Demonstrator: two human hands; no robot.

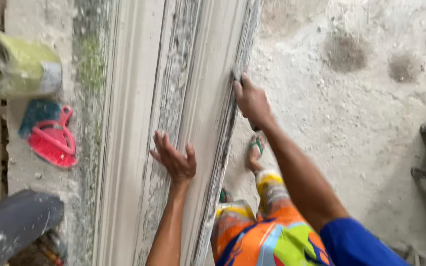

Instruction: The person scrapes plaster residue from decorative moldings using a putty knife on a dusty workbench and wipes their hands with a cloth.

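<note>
your left hand [176, 160] lies flat and spread wide on the long white moulded plaster cornice [139, 123], bracing it near its right edge. your right hand [252, 102] is closed on a small tool at that same right edge, further up; the tool is mostly hidden. this looks like smoothing the edge, so the next stroke calls for steady pressure. a red dustpan [51, 142] lies on the floor beyond its left edge.
</note>
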